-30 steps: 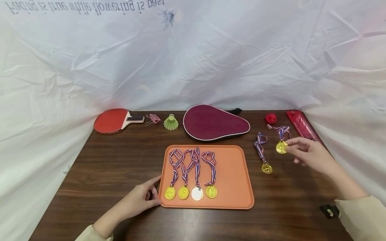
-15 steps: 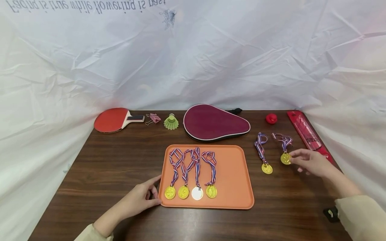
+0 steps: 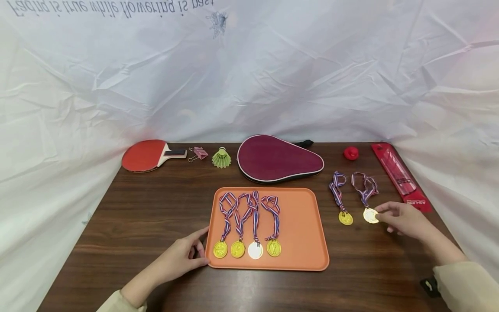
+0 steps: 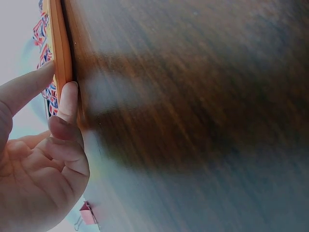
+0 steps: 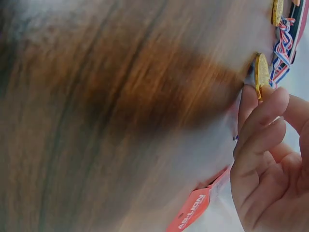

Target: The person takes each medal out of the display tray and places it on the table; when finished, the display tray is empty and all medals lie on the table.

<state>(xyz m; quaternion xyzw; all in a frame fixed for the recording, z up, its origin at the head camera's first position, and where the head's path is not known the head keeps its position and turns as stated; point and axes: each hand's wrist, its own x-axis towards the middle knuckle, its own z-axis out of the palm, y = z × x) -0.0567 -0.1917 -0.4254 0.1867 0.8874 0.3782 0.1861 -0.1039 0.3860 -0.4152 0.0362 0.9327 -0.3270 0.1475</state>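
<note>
My right hand (image 3: 403, 220) pinches the edge of a gold medal (image 3: 371, 215), tilted off the table in the right wrist view. Its striped ribbon (image 3: 364, 186) stretches away behind it on the table. Just to its left lies another gold medal (image 3: 345, 218) with a bunched ribbon. My left hand (image 3: 179, 258) touches the left edge of an orange tray (image 3: 300, 229) with thumb and fingertips; the left wrist view shows them against the tray's wall (image 4: 62, 43). On the tray, several medals (image 3: 273, 248) lie side by side, ribbons pointing away from me.
Along the back stand a red table tennis bat (image 3: 143, 156), a pink binder clip (image 3: 199, 153), a green shuttlecock (image 3: 221, 158), a maroon bat case (image 3: 278, 159) and a small red object (image 3: 351, 153). A red package (image 3: 397, 171) lies at the right edge.
My right hand has drawn the medal nearer and slightly right, level with the medal beside it; its ribbon has opened out into a loop. The left hand and tray have stayed put.
</note>
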